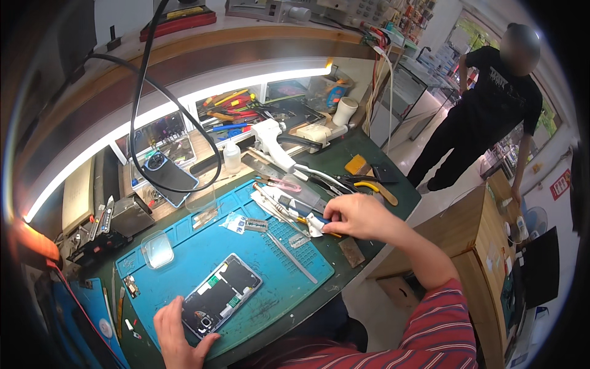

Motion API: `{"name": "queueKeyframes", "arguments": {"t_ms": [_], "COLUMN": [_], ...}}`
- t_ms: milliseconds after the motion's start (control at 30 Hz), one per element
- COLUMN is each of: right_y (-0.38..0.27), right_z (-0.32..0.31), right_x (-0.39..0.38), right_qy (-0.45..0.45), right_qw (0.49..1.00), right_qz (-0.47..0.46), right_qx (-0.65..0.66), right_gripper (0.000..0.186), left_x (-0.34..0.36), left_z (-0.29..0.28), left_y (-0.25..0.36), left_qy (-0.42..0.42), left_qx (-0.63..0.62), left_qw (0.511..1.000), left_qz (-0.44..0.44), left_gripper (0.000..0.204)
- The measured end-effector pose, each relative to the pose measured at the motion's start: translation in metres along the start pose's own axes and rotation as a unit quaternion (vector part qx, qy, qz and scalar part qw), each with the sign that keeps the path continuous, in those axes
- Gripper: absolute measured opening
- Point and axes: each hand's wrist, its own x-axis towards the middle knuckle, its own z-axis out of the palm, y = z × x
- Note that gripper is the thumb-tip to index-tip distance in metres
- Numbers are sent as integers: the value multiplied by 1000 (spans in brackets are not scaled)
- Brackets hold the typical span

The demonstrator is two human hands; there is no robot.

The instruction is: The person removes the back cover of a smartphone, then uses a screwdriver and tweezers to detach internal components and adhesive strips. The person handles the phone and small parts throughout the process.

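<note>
My left hand grips the lower left end of a smartphone lying with its back cover off and dark inner parts showing, on a blue silicone mat. My right hand has closed fingers at a pile of slim tools on the mat's far right, beside a crumpled white wad and a blue handle; what exactly it holds is unclear. Razor blades, a thin metal strip and a small clear tray also lie on the mat.
Pliers, a white glue gun, a bottle and tool trays crowd the bench's back. A looped black cable hangs in front. A person in dark clothes stands right, by a wooden cabinet.
</note>
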Motion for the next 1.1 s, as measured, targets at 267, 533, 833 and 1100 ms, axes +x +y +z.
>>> {"name": "queueKeyframes", "arguments": {"t_ms": [267,533,833,1100], "right_y": [27,6,-18,-9], "right_z": [-1,9,45,28], "right_x": [-13,-37,-8,26], "right_qy": [226,124,209,250], "right_qw": [973,988,969,936], "right_qz": [18,-88,-120,-220], "right_qx": [50,42,-47,-113], "right_gripper": [21,18,24,13], "left_x": [7,-2,-1,1], "left_z": [-1,1,-1,1], "left_y": [8,-1,4,3], "left_qy": [18,9,10,21], "left_qx": [39,31,18,14], "left_qw": [998,999,1000,999], "left_qz": [36,35,8,22], "left_gripper": [89,107,103,104]}}
